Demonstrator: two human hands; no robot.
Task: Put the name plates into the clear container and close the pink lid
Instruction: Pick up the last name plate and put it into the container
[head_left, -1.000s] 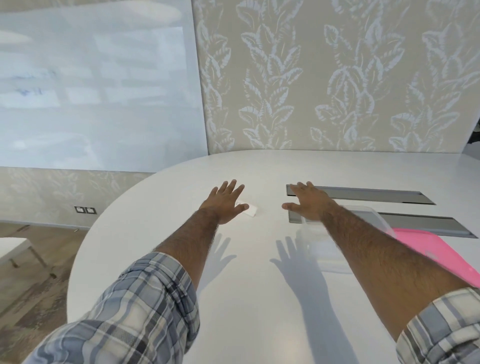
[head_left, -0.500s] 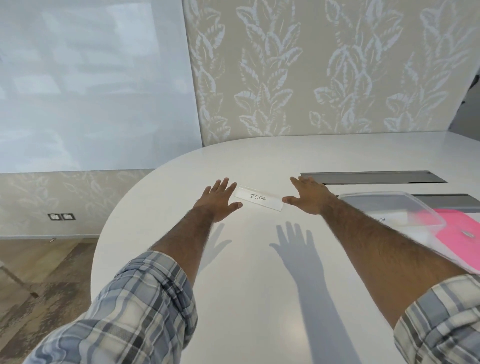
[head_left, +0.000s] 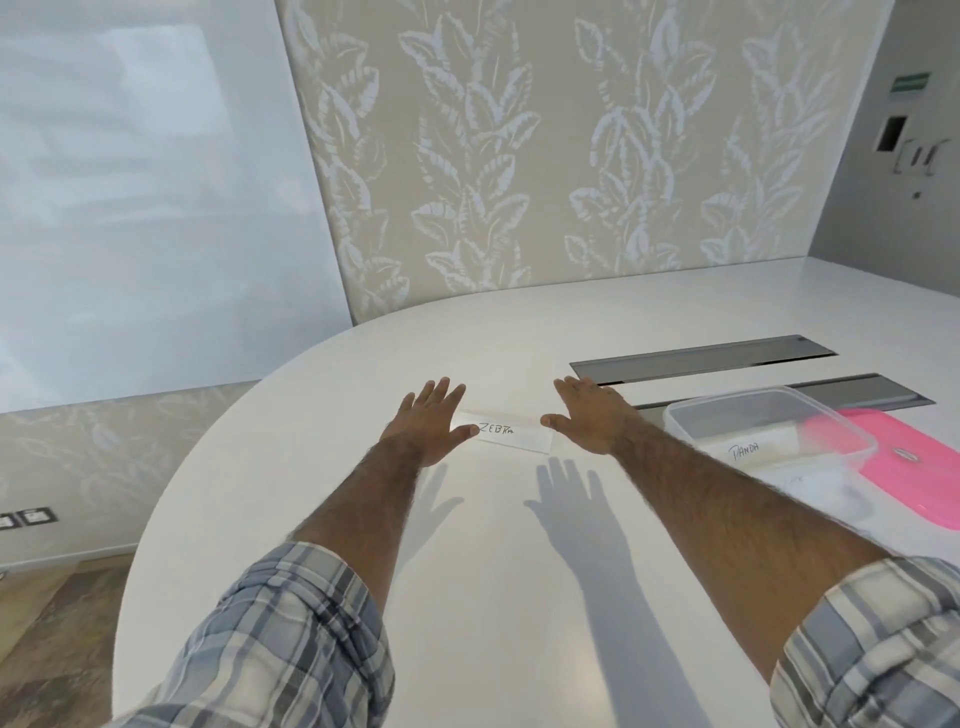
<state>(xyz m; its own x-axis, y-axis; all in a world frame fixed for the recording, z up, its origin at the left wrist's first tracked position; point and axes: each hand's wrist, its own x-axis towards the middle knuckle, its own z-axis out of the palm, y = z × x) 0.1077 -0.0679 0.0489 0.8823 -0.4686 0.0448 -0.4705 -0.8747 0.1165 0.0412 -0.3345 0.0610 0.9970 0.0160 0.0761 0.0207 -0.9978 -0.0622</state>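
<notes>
A white name plate (head_left: 511, 435) with "ZEBRA" written on it lies on the white table (head_left: 493, 597). My left hand (head_left: 428, 426) is at its left end, fingers spread, thumb touching the plate. My right hand (head_left: 589, 418) is at its right end, fingers spread, thumb at the plate's edge. To the right stands the clear container (head_left: 769, 415), without a lid, holding a plate marked "PANDA" (head_left: 744, 450) and at least one more. The pink lid (head_left: 914, 462) lies flat behind the container's right side.
Two long grey slots (head_left: 701, 358) are set into the table beyond the container. The table's rounded edge curves around on the left, with floor below. A patterned wall and a glossy white panel stand behind.
The view has swung left and closer, bringing the plate, container and lid fully into sight. Both hands have closed in on the ends of the ZEBRA plate.
</notes>
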